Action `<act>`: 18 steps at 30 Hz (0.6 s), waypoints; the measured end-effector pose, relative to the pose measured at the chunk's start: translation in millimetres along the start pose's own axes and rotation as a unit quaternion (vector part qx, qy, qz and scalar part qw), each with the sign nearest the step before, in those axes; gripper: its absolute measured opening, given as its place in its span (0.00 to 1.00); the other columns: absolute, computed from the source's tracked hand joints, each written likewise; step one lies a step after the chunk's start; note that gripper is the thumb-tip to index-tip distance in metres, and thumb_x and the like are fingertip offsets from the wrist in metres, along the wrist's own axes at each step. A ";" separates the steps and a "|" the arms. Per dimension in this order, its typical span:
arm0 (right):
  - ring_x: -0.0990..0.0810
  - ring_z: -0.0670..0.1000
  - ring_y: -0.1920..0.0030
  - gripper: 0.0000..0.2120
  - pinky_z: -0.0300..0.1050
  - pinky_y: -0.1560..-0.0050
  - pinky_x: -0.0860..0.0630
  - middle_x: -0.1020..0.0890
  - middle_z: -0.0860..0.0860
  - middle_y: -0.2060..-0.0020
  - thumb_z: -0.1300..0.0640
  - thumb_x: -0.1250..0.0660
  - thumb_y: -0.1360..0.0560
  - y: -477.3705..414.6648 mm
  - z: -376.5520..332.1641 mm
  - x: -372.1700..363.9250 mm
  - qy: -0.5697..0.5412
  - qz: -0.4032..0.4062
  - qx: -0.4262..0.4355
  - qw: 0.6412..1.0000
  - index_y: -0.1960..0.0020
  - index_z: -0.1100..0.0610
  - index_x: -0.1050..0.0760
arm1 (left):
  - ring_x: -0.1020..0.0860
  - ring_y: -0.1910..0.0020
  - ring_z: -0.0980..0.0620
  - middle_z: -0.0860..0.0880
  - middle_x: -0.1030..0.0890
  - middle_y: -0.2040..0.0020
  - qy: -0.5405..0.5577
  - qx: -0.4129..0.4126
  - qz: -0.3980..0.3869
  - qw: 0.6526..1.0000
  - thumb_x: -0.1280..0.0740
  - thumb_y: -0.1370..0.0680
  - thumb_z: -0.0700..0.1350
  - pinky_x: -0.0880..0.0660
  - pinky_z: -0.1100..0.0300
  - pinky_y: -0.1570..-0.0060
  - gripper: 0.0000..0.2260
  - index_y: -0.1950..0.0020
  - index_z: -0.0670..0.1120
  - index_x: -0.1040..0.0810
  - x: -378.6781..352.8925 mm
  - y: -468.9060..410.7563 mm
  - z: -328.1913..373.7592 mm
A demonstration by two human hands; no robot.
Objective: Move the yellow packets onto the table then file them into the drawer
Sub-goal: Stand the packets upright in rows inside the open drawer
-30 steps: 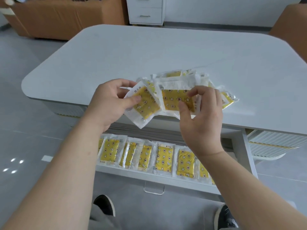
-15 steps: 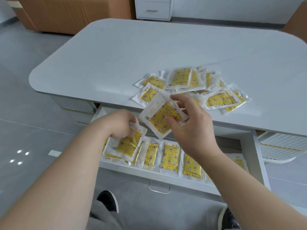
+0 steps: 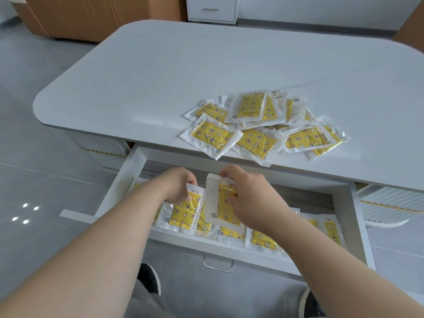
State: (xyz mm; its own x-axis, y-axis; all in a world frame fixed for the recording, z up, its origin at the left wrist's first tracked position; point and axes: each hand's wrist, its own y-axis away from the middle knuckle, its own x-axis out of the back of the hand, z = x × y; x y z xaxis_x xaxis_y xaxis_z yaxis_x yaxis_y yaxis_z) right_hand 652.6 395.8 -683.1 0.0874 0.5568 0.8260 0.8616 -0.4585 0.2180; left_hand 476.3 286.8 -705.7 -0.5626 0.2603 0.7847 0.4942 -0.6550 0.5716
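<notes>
A: Where are we?
B: Our left grip [image 3: 177, 185] pinches the left packet [image 3: 183, 214], right grip [image 3: 250, 200] the right packet [image 3: 221, 203], over the drawer [image 3: 119, 182]; pile [image 3: 259, 140] on the table [image 3: 206, 65] at one o'clock
A: Handling?
B: Light, floppy, slick; we'd pinch sealed edges

Heap of packets [image 3: 263, 127] on our bench [image 3: 206, 65] near its front edge, drawer [image 3: 121, 180] open below it, row of packets [image 3: 263, 241] along the drawer's front, our left hand [image 3: 177, 187] holding the left packet [image 3: 183, 213], our right hand [image 3: 250, 200] the right packet [image 3: 215, 203], side by side over that row.
</notes>
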 end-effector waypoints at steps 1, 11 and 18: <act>0.21 0.50 0.62 0.26 0.51 0.62 0.18 0.22 0.49 0.53 0.65 0.36 0.24 -1.6 1.3 -0.3 0.009 -0.010 -0.008 1.000 0.32 0.43 0.34 | 0.20 0.54 0.54 0.54 0.18 0.49 0.002 0.004 0.003 1.000 0.26 0.24 0.44 0.25 0.60 0.59 0.09 0.52 0.58 0.21 -1.1 -0.6 0.1; 0.19 0.50 0.63 0.27 0.51 0.63 0.15 0.22 0.48 0.55 0.69 0.38 0.27 -18.2 7.8 -8.8 -0.008 -0.053 -0.065 0.996 0.34 0.46 0.31 | 0.21 0.41 0.49 0.52 0.20 0.36 -0.054 0.047 -0.024 0.997 0.24 0.25 0.47 0.23 0.55 0.41 0.16 0.38 0.56 0.18 6.4 2.5 14.2; 0.20 0.47 0.62 0.27 0.48 0.62 0.16 0.21 0.49 0.48 0.68 0.38 0.27 -30.8 9.2 -21.2 -0.030 -0.052 -0.080 0.995 0.33 0.47 0.29 | 0.23 0.40 0.44 0.46 0.24 0.33 -0.131 0.040 -0.020 0.990 0.35 0.22 0.35 0.22 0.53 0.41 0.25 0.26 0.50 0.27 32.3 11.0 28.2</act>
State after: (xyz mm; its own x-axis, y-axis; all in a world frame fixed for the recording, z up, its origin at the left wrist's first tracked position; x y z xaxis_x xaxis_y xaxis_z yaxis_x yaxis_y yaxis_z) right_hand 628.8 404.5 -712.1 0.0357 0.6457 0.7628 0.7778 -0.4972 0.3845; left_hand 482.2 308.0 -667.3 -0.3967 0.4671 0.7902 0.5313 -0.5851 0.6126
